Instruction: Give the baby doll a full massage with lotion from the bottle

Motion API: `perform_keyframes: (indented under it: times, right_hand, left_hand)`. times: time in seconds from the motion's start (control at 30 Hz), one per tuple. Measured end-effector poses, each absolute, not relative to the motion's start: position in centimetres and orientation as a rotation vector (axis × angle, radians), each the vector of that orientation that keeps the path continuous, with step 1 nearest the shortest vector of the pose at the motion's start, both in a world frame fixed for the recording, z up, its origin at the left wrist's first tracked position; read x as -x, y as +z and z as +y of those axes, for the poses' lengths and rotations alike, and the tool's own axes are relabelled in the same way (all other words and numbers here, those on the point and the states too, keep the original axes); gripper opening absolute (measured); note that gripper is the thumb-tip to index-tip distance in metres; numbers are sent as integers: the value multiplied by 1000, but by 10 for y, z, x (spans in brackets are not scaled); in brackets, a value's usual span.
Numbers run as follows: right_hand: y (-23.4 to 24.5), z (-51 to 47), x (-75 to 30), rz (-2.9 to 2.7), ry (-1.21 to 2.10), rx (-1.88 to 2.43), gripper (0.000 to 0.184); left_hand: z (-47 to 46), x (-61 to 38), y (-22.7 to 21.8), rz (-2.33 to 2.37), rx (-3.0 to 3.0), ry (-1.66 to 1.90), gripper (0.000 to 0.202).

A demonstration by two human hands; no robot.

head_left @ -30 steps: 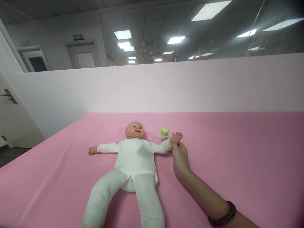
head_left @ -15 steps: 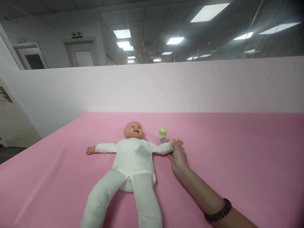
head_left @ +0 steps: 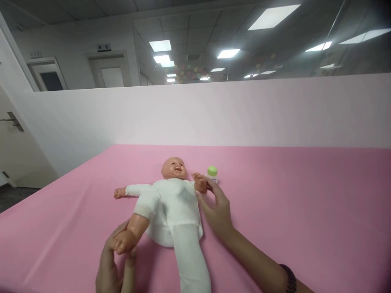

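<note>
A baby doll (head_left: 180, 203) in a white cloth suit lies on its back, head away from me. At the lower left, my left hand (head_left: 111, 260) grips the doll's bare foot (head_left: 126, 240), fingers and thumb on either side of it. That leg is raised and bent, its lower part showing below the white cloth. Around the doll's forearm and hand (head_left: 200, 183) on the right side, my right hand (head_left: 218, 207) is closed, with the arm bent up. A small jar (head_left: 212, 173) with a green lid stands just behind my right fingers, partly hidden.
Everything lies on a pink padded surface (head_left: 293, 211). A low white wall (head_left: 244, 114) runs along its back, with glass and ceiling lights above. A door with a handle (head_left: 15, 121) is at the far left.
My left hand has come into view and holds the doll's foot, lifting that leg. My right hand has bent the doll's arm up and inward, toward its body.
</note>
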State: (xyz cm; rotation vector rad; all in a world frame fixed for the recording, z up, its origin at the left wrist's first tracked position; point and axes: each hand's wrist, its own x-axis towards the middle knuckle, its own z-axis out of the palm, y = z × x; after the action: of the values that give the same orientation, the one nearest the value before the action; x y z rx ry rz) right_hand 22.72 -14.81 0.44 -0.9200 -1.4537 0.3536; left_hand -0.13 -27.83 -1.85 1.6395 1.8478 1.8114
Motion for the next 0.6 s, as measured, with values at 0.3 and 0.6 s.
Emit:
perform_keyframes:
  times: [0.3, 0.6]
  right_hand:
    - [-6, -147, -226, -1959, -41, 710, 44]
    - [0, -148, -226, -1677, 229, 820, 36]
  left_hand:
    - [-254, -5, -13, 1678, -1931, 1564, 32]
    - [-274, -8, -1, 1746, -1614, 1802, 33]
